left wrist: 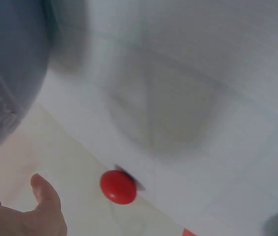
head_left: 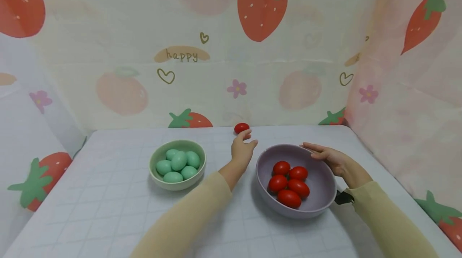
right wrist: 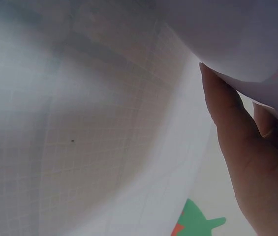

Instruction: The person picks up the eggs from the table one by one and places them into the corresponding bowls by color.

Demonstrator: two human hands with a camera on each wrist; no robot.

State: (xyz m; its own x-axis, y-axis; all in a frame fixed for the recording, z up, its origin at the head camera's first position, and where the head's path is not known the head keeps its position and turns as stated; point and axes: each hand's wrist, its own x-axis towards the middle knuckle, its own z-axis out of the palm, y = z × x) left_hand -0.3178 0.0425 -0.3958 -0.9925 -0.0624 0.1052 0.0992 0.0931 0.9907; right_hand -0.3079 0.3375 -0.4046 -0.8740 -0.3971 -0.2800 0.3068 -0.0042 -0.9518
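Note:
My left hand [head_left: 242, 151] reaches over the table between two bowls, thumb and fingers apart with nothing between them. Just beyond its fingertips, a glossy red egg [head_left: 241, 128] lies at the table's back edge; in the left wrist view this red egg [left wrist: 118, 187] is to the right of the thumb. My right hand [head_left: 335, 161] holds the far right rim of a purple bowl [head_left: 323, 194], thumb and fingers at its edge. Several red eggs [head_left: 288, 198] rest inside that bowl. In the right wrist view, part of the right hand [right wrist: 249, 152] is hidden behind the bowl's wall.
A light green bowl [head_left: 177, 186] filled with several green eggs [head_left: 179, 161] stands left of my left forearm. The table [head_left: 90, 210] has a white grid-patterned cover. A strawberry-printed cloth [head_left: 216, 29] rises behind it and along both sides.

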